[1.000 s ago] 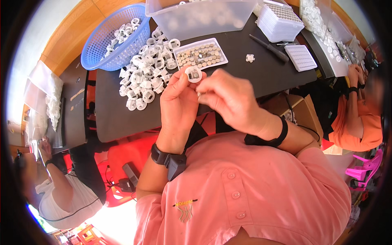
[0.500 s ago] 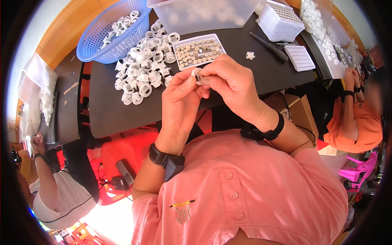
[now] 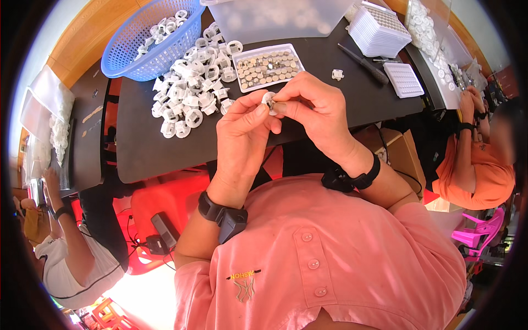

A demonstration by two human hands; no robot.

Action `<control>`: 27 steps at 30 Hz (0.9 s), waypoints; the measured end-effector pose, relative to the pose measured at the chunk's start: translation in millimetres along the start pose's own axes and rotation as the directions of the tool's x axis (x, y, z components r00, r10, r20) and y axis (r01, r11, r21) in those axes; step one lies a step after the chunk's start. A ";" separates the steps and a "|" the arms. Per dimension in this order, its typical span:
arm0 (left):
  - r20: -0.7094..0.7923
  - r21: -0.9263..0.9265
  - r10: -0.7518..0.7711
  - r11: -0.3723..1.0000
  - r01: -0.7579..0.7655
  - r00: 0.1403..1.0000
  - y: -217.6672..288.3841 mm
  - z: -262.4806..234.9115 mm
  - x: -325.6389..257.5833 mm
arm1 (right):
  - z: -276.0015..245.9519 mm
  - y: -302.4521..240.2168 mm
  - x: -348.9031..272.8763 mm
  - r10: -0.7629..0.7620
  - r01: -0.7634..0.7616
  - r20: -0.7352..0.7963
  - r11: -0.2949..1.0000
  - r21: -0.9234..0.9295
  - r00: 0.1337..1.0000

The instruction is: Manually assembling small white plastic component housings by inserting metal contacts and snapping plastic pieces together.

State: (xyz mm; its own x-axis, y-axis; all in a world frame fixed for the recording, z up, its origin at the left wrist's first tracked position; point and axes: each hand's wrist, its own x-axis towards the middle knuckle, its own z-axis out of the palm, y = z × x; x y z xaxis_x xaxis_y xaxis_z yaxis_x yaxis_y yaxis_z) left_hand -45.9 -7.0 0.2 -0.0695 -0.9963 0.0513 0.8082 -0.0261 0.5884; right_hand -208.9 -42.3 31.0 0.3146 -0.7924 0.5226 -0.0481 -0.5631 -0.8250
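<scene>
Above the table's near edge, my left hand [image 3: 245, 129] pinches a small round white plastic part [image 3: 268, 98] between thumb and fingers. My right hand [image 3: 312, 102] is closed at the part's right side, thumb and forefinger pressed against it. A small dark spot shows on the part; whether the right fingertips hold another tiny piece there is hidden. Just beyond my hands lies a shallow white tray [image 3: 237, 74] of round, flat metal pieces like button cells. To its left is a heap of similar white plastic parts [image 3: 190, 99].
A blue basket [image 3: 124, 63] with more white parts stands far left, beside a translucent bin [image 3: 275, 22]. Stacked white trays [image 3: 379, 30], a dark pen-like tool [image 3: 363, 64], a white grid tray [image 3: 404, 80] and one loose white piece [image 3: 337, 74] lie right. People sit on both sides.
The white part has turned slightly in my fingers, showing more of its round face. Both hands stay almost in place. The person at left has moved a hand.
</scene>
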 end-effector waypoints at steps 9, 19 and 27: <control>0.034 -0.008 -0.002 1.000 0.002 0.999 -0.1 -2.0 1.1 | 0.4 -9.3 6.1 0.176 -0.184 0.055 0.949 0.256 0.983; -0.021 0.013 -0.008 1.000 0.008 1.000 0.2 -1.6 1.7 | -5.4 -11.8 12.7 0.206 -0.231 0.123 0.940 0.252 0.971; 0.003 0.036 0.003 0.999 -0.004 1.000 -1.4 -1.8 2.6 | -1.2 -9.4 8.5 0.251 -0.256 0.053 0.929 0.266 0.967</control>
State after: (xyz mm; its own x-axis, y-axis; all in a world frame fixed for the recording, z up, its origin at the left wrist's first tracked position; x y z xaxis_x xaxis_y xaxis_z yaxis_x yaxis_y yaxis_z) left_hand -46.1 -9.7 -1.9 -0.0683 -0.9961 0.0556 0.7868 -0.0195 0.6168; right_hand -206.9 -44.0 43.5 0.3425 -0.8948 0.2865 0.1269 -0.2581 -0.9577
